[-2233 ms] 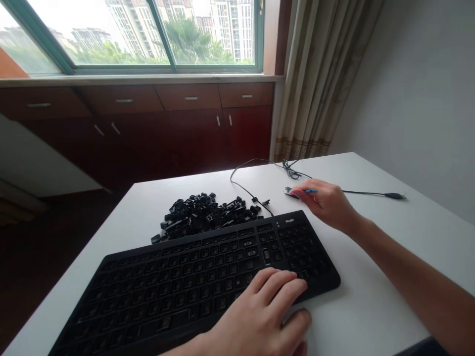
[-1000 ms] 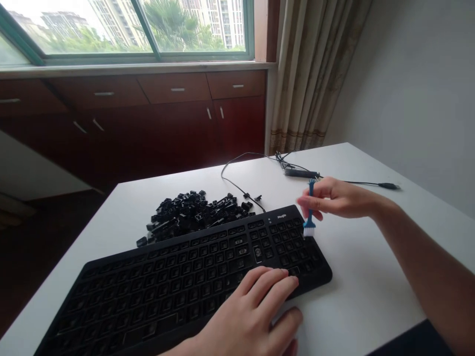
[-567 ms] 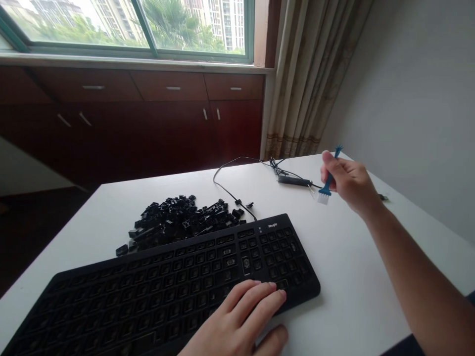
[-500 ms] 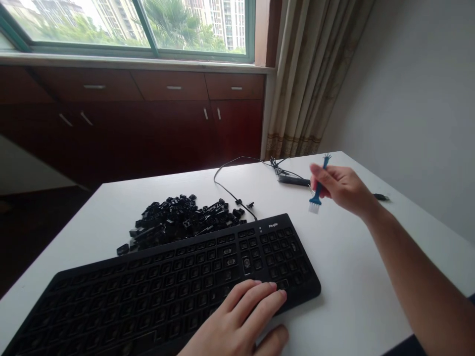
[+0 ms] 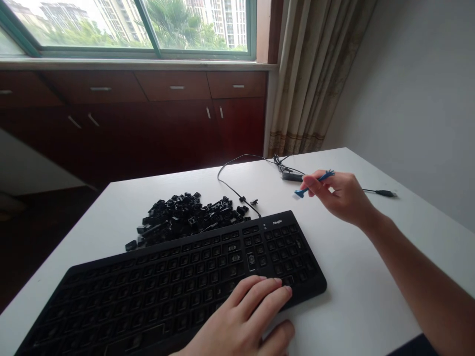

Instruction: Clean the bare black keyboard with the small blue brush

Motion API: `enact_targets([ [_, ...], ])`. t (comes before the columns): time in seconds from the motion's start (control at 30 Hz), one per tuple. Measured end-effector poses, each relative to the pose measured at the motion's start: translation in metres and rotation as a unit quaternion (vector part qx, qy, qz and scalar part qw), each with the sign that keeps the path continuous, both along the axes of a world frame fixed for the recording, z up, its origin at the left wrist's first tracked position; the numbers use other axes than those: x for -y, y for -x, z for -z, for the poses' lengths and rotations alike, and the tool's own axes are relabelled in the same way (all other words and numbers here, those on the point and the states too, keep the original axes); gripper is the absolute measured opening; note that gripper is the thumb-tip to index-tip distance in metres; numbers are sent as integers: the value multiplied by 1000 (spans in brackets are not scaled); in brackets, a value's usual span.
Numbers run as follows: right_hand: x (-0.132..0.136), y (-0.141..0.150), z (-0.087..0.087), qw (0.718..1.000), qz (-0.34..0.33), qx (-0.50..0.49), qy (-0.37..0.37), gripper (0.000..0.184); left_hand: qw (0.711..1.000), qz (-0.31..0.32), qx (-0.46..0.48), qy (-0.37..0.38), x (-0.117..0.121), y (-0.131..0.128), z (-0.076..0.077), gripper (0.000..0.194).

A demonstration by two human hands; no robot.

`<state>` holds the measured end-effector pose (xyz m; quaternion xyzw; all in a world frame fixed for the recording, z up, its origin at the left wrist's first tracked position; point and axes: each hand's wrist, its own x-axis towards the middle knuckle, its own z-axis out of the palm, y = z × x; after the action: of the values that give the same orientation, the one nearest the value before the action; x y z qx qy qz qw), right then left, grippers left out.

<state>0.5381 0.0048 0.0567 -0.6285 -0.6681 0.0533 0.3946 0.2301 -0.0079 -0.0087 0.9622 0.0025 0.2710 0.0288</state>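
Observation:
A black keyboard (image 5: 178, 277) with its keycaps taken off lies across the near part of a white table (image 5: 371, 277). My left hand (image 5: 248, 316) rests flat on its front right edge, fingers spread over the frame. My right hand (image 5: 339, 195) hovers above the table beyond the keyboard's right end and pinches a small blue brush (image 5: 311, 183), held nearly level with its white bristles pointing left. A heap of loose black keycaps (image 5: 185, 217) lies just behind the keyboard.
The keyboard's black cable (image 5: 237, 185) loops over the far side of the table to a USB plug (image 5: 386, 193) at the right. A small dark tool (image 5: 291, 176) lies by the cable. Curtains, a wall and wooden cabinets stand beyond.
My right hand picked the blue brush up from the table, swung it upright over the keyboard's right end, lifted it away, and now holds it nearly level. The left hand stayed on the keyboard.

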Motion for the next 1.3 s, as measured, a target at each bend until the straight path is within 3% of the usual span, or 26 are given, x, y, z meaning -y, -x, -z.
enact_targets([
  [0.1, 1, 8, 4, 989, -82, -104, 58, 40, 1000, 1, -1, -1, -1, -1, 1, 9],
  [0.27, -2, 15, 8, 937, -175, -243, 182, 46, 1000, 3, 1, -12, -2, -1, 3, 9],
  [0.33, -1, 16, 6, 914, -216, -246, 242, 47, 1000, 3, 1, -12, -2, 0, 1, 10],
  [0.47, 1, 17, 4, 876, -288, -149, 357, 46, 1000, 3, -8, -7, -3, -2, 0, 13],
  [0.53, 1, 16, 6, 912, -248, -106, 309, 45, 1000, 11, 5, -6, -3, -3, 0, 12],
  [0.6, -1, 13, 8, 976, -134, -38, 170, 42, 1000, 15, 20, -4, -2, -4, 0, 11],
  [0.63, -1, 12, 9, 992, -73, 4, 98, 40, 1000, 13, 21, -2, -1, -5, 0, 11],
  [0.73, -3, 10, 12, 998, 18, 57, -2, 38, 1000, -12, -4, 14, 3, -5, -3, 10],
  [0.9, -6, 19, 17, 993, -9, -111, 47, 39, 1000, -8, -2, 22, 4, -4, -6, 10],
  [1.07, -5, 18, 14, 952, -90, -264, 123, 44, 1000, 0, 0, 19, 2, -4, -5, 10],
  [1.17, -1, 11, 6, 935, -154, -255, 193, 44, 1000, -3, -6, 18, 2, -4, -5, 11],
  [1.3, 3, 9, 2, 911, -228, -167, 300, 39, 1000, -5, -7, 18, 3, -3, -3, 11],
])
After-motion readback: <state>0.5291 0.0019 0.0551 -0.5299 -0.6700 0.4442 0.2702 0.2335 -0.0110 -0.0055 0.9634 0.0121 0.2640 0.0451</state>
